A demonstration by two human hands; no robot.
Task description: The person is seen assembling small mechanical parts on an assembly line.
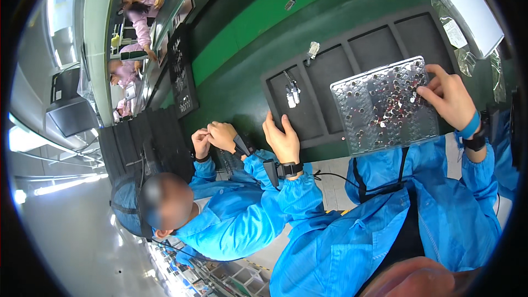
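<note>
My right hand (450,98) grips the right edge of a clear plastic tray (344,113), thumb on top. Many small round parts, dark, red and silvery, lie scattered in this tray. It sits tilted over the near side of a black divided tray (330,71). At the black tray's left near corner is my left hand (281,138), its fingers apart and nothing visible in them. In the tray's left compartment, beyond that hand, lie small metal pieces with white ends (292,94). Another such piece (313,50) rests at the tray's far edge.
Beside me on the left, a co-worker in blue holds both hands (214,136) together at the table edge. A white box (465,8) and clear bags (455,33) lie far right. Metal clamps (291,1) are on the green table (236,38). People in pink work farther off.
</note>
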